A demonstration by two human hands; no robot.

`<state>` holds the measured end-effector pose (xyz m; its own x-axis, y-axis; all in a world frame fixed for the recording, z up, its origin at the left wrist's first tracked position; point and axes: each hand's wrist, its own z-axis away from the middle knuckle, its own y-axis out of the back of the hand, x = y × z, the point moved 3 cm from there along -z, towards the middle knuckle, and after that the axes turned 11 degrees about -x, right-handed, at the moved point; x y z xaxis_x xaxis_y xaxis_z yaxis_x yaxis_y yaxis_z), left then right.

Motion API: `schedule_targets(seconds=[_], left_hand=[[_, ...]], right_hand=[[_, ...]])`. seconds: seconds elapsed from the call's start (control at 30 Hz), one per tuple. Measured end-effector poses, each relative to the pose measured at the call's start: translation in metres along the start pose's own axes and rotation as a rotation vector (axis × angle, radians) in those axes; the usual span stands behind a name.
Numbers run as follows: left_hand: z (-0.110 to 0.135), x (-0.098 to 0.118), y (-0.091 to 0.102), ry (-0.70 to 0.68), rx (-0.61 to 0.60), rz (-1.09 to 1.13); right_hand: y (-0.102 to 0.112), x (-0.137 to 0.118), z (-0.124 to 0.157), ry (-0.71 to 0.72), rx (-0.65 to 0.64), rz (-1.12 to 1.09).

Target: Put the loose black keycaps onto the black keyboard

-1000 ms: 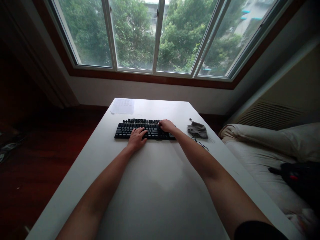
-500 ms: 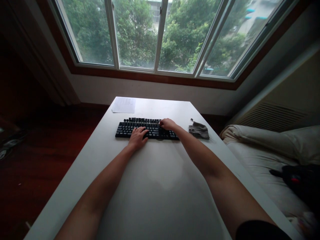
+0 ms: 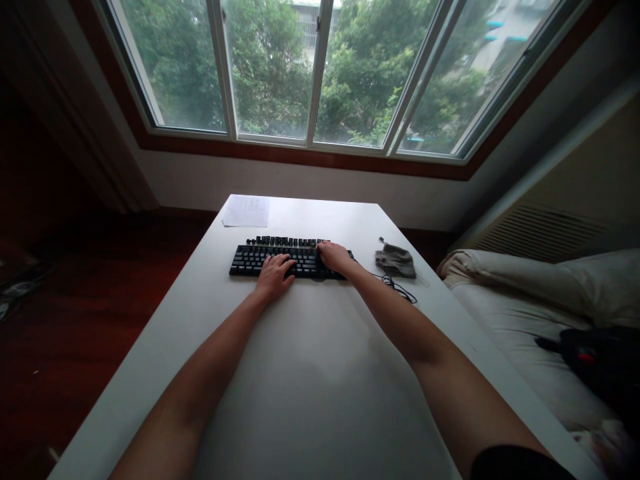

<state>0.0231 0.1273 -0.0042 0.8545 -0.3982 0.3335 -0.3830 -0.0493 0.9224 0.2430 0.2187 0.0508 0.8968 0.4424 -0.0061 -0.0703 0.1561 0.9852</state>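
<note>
Left hand (image 3: 274, 273) was laid open on the black keyboard (image 3: 250, 259); right hand (image 3: 334, 256) was rested, loosely curled, at its 3 o'clock end; nothing was gripped.

A wide window (image 3: 320, 73) shows green trees and lets in soft daylight. Below it runs a pale wall (image 3: 300, 183). Dark red wooden floor (image 3: 75, 320) lies left; a bed (image 3: 530, 320) stands right.

Left hand (image 3: 273, 277), right hand (image 3: 334, 257) — palm-down, extended forward.
</note>
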Motion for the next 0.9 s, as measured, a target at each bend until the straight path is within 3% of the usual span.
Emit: schedule_targets(seconds=[0.2,0.33,0.53,0.9], left_hand=[[-0.002,-0.001,0.000,-0.004,0.010,0.001],[-0.002,-0.001,-0.001,-0.002,0.007,-0.007],[-0.002,0.000,-0.001,0.004,-0.003,-0.002],[-0.002,0.001,-0.001,-0.006,0.018,-0.017]], right_hand=[[-0.014,-0.004,0.016,-0.087,0.192,-0.116],[-0.031,-0.016,0.028,-0.032,0.288,-0.113],[-0.049,-0.029,0.034,-0.004,0.257,-0.045],[-0.052,-0.029,0.035,-0.014,0.271,-0.032]])
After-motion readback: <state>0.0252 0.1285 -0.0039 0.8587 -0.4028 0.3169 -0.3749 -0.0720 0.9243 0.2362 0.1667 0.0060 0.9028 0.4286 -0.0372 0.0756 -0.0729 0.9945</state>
